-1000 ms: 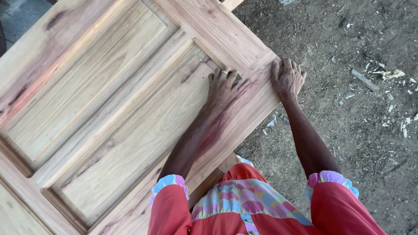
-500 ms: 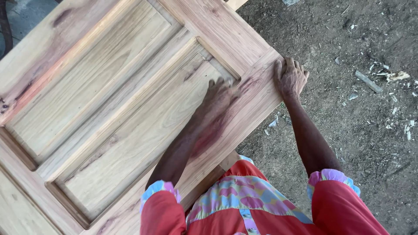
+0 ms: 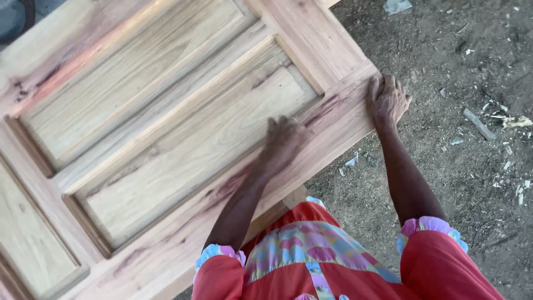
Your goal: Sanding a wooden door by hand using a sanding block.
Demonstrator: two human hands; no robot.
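Note:
A pale wooden panelled door (image 3: pixel 166 128) lies flat in front of me, with recessed panels and reddish streaks in its frame. My left hand (image 3: pixel 283 139) lies palm down on the frame rail at the edge of the nearest panel. It is blurred, and I cannot tell whether anything is under it. My right hand (image 3: pixel 387 100) grips the door's right corner, fingers curled over the edge. Both arms reach out from red sleeves with frilled cuffs.
Bare dirt ground (image 3: pixel 461 166) lies to the right of the door, scattered with wood chips and a small stick (image 3: pixel 478 123). A wooden support (image 3: pixel 294 197) shows under the door's near edge. My red patterned clothing (image 3: pixel 311 250) fills the bottom.
My left hand has slid along the door from near the corner toward me and to the left. My right hand has stayed on the corner.

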